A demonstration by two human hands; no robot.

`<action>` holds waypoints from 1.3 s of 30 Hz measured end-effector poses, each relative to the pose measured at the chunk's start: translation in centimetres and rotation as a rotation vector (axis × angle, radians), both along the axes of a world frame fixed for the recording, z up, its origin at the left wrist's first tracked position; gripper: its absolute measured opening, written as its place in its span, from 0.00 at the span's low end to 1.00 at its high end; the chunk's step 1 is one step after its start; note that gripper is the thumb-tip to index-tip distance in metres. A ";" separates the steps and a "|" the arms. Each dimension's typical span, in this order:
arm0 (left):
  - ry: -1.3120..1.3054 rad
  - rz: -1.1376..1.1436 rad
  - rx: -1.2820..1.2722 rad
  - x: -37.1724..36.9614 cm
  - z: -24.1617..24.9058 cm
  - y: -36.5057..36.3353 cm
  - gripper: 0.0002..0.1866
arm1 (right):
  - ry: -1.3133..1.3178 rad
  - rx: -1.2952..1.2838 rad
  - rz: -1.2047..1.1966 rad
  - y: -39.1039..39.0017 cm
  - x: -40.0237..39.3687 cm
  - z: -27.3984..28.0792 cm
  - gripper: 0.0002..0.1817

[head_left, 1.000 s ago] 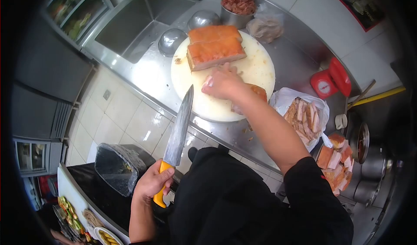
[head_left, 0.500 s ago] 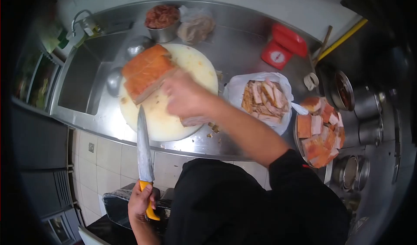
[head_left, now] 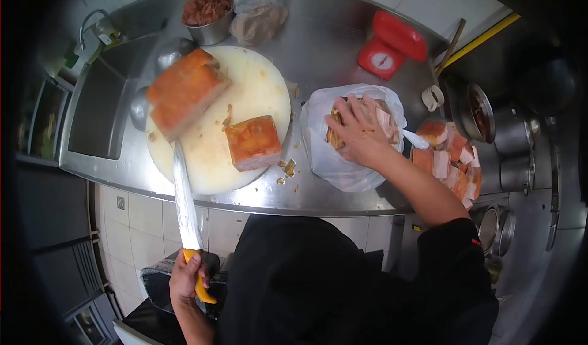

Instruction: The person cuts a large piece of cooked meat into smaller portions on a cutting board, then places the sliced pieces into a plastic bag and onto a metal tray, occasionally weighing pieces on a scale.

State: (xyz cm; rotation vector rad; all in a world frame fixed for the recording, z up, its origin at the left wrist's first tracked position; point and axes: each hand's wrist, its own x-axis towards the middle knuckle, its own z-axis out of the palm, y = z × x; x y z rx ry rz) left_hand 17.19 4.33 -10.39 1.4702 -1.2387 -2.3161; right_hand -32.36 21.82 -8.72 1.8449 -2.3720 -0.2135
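While one hand [head_left: 361, 134] spreads over sliced meat [head_left: 384, 120], crinkled plastic [head_left: 318, 155] surrounds it.

The knife [head_left: 188, 213], with a long, streaked blade and a yellow handle, is gripped in the left hand [head_left: 187, 276], its tip near the lower corner of the large slab of meat [head_left: 185, 94]. That slab has orange-brown skin on top and lies on the round white board [head_left: 211, 176]. A smaller skin-topped block [head_left: 252, 138] sits apart from it, near the board's edge. Strips of cut meat [head_left: 384, 122] fill an open white plastic bag [head_left: 316, 146], under the right hand's [head_left: 358, 132] spread fingers.
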 end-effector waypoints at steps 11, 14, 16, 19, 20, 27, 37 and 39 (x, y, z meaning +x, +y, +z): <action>0.006 0.023 0.007 -0.9 0.2 1.0 0.16 | -0.315 -0.025 0.091 -0.3 -0.3 -1.5 0.23; -0.046 0.001 -0.030 -1.5 1.3 1.2 0.16 | -0.185 0.049 0.030 -2.3 1.3 2.3 0.17; -0.075 -0.015 -0.068 -1.5 1.7 1.5 0.17 | -0.350 -0.054 -0.079 -4.1 3.1 4.2 0.21; -0.133 -0.037 -0.107 -1.3 2.1 1.9 0.16 | -0.574 -0.035 -0.248 -7.3 6.6 6.2 0.36; -0.132 -0.052 -0.127 -1.0 2.1 2.0 0.17 | -0.568 -0.013 -0.279 -8.4 8.2 6.4 0.39; -0.390 -0.142 -0.450 -0.3 3.6 3.8 0.21 | -0.413 0.259 -0.228 -16.8 13.1 7.1 0.54; -0.436 -0.177 -0.593 1.3 3.3 4.7 0.23 | -0.426 0.157 -0.069 -21.2 11.3 5.7 0.42; -0.420 -0.188 -0.556 1.2 2.7 4.3 0.21 | -0.339 0.239 -0.139 -24.0 12.2 5.7 0.31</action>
